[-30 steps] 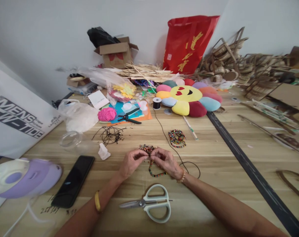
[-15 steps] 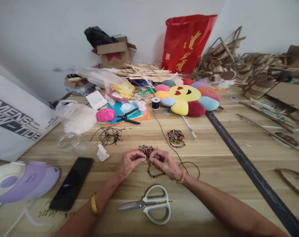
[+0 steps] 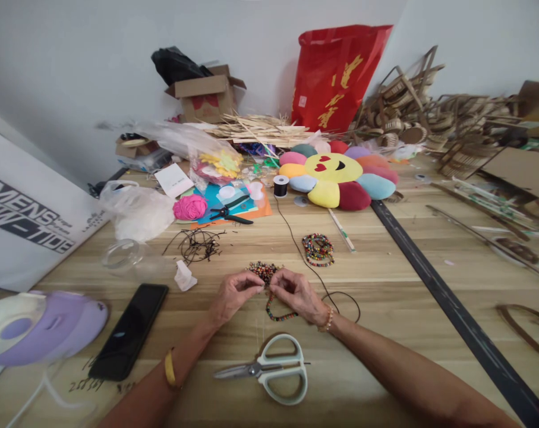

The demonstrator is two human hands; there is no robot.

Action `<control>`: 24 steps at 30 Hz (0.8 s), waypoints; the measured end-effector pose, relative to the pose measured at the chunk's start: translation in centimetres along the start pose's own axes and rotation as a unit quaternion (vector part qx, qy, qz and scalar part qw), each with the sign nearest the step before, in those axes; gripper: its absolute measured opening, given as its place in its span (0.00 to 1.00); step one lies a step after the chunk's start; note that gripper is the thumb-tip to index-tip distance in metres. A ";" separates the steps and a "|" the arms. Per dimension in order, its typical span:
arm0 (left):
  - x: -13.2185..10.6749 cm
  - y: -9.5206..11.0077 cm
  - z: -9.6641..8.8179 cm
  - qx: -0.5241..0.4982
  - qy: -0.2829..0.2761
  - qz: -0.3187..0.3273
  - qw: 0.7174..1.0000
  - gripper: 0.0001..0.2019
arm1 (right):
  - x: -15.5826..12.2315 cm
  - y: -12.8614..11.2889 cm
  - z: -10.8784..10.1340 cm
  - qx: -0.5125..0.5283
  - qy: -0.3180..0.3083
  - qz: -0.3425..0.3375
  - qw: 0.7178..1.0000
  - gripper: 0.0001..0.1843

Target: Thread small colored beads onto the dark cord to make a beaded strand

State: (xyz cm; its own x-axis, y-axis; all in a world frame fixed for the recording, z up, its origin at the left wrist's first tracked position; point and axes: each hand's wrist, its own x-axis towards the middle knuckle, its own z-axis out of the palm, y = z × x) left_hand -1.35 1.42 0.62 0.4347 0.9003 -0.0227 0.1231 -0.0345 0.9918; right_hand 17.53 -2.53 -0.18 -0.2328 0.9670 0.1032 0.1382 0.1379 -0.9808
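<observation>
- Pinching is seen at both hands: the right hand point(image 3: 298, 291) is closed, thumb to forefinger, on the upper end of a short strand of small multi-coloured beads point(image 3: 279, 315).
- The strand's loop is laid on the pale wooden tabletop point(image 3: 385, 285), at 6 o'clock from the fingertips.
- The left hand point(image 3: 232, 295) is clenched tip to tip against the right; what is gripped there is hidden by the fingers.
- A small heap of loose coloured beads point(image 3: 261, 270) is found at 12 o'clock, partly covered by the fingertips.
- A thin black cord point(image 3: 296, 244) is partly hidden under the right wrist; its join with the strand cannot be made out.
- White-handled scissors point(image 3: 280, 368) are laid at 6 o'clock.
- Both forearms are cut off by the lower edge.
</observation>
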 end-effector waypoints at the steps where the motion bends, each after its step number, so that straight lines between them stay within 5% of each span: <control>1: 0.0 -0.1 0.0 0.001 -0.001 0.001 1.000 0.05 | 0.0 -0.1 0.0 -0.001 -0.001 0.002 1.000 0.13; 24: 0.0 0.2 0.0 0.026 -0.027 0.037 0.999 0.05 | 0.0 -0.2 0.0 -0.009 -0.012 0.004 1.000 0.11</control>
State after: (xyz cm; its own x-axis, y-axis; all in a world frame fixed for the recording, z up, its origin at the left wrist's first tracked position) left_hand -1.33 1.40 0.85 0.4920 0.8696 0.0420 0.1352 -0.1240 0.9830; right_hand 17.47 -2.55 0.04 -0.2541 0.9629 0.0913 0.1582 0.1345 -0.9782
